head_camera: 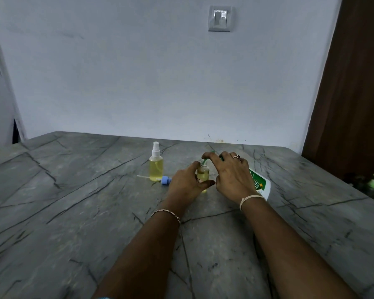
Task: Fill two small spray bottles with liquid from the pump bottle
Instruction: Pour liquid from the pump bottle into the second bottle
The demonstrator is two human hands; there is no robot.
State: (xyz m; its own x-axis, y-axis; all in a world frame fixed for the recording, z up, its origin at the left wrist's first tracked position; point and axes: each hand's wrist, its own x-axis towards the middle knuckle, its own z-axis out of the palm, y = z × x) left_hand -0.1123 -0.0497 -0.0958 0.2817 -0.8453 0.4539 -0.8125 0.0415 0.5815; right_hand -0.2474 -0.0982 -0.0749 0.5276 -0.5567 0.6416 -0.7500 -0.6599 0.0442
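Likely spill at the neck.
Mid grey stone table (73,201), left hand (185,182) grips small clear yellow-filled bottle (202,172); right hand (231,175) clasps green spout (205,161) of white pump bottle (260,184); misaim would splash.

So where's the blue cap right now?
In the head view, the blue cap lies on the table, between the filled spray bottle and the left hand.
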